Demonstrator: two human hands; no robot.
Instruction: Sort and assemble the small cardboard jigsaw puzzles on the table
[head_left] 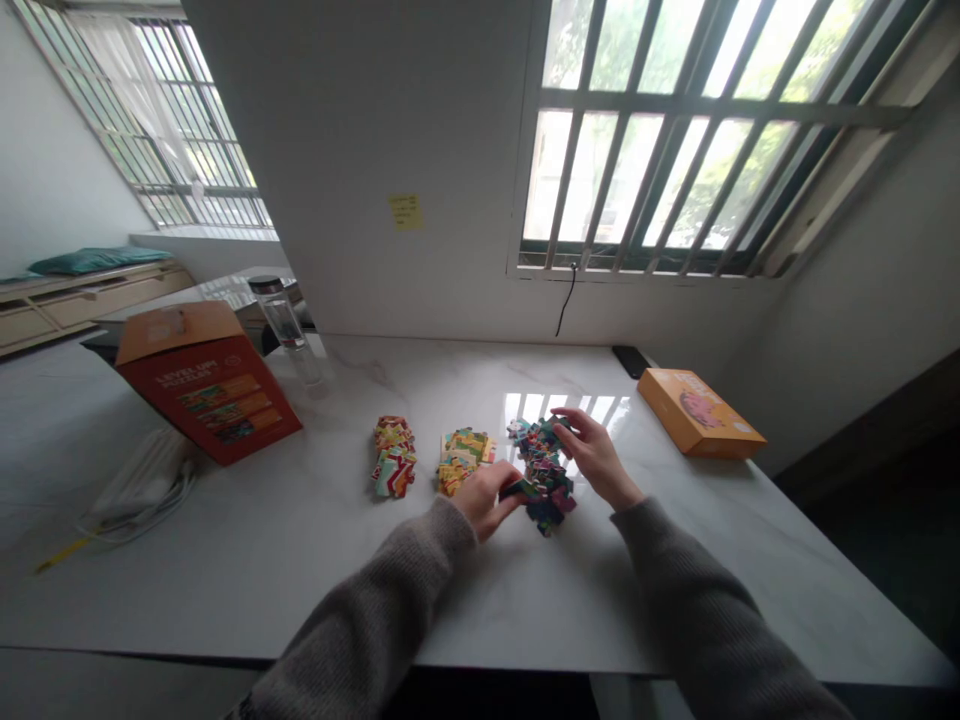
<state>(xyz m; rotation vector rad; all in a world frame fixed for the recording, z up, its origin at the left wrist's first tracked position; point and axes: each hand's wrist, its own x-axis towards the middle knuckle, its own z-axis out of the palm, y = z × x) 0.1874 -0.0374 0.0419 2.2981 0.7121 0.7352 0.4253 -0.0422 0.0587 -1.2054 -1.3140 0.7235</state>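
A loose pile of dark, multicoloured jigsaw puzzle pieces (pixel 546 470) lies on the white marbled table between my hands. My left hand (pixel 486 500) is closed on a dark green puzzle piece (pixel 525 487) at the pile's left side. Over the pile's upper right, the fingers of my right hand (pixel 589 450) pinch a dark teal puzzle piece (pixel 559 424). Just beyond my left hand sits a yellow heap of puzzle pieces (pixel 466 452), partly hidden by that hand. Further left is a red and cream heap of puzzle pieces (pixel 394 458).
A red puzzle box (pixel 217 390) stands at the left, near a glass bottle (pixel 279 312) and a white cable (pixel 142 515). To the right lie an orange box (pixel 699 412) and a black phone (pixel 631 361). The table's (pixel 375 620) near edge runs below my forearms.
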